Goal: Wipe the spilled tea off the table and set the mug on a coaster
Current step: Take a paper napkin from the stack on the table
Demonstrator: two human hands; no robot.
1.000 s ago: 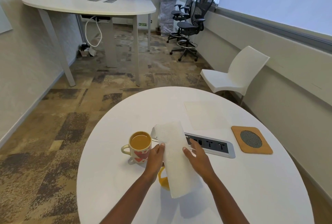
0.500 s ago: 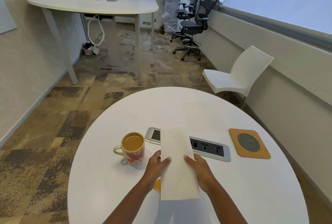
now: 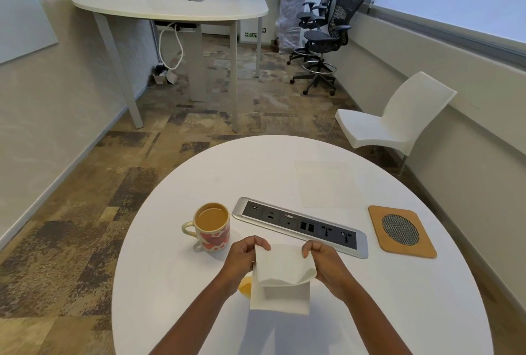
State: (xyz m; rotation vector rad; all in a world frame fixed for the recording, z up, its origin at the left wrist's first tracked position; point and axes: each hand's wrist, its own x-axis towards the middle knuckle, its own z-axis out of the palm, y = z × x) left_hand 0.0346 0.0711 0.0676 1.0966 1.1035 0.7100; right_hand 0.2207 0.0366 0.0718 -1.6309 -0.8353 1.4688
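A white paper towel is folded over between my left hand and my right hand, which pinch its top corners just above the round white table. A yellow-orange tea spill shows under my left wrist, partly hidden by the towel. A mug with red hearts, full of tea, stands to the left of my hands, handle pointing left. A square cork coaster with a dark mesh centre lies at the right side of the table.
A grey power socket strip is set into the table between mug and coaster. Another white paper sheet lies flat behind it. A white chair stands beyond the table's right edge.
The long towel has been folded in half toward me, and my hands moved from its sides to its upper corners. The mug and coaster stayed put.
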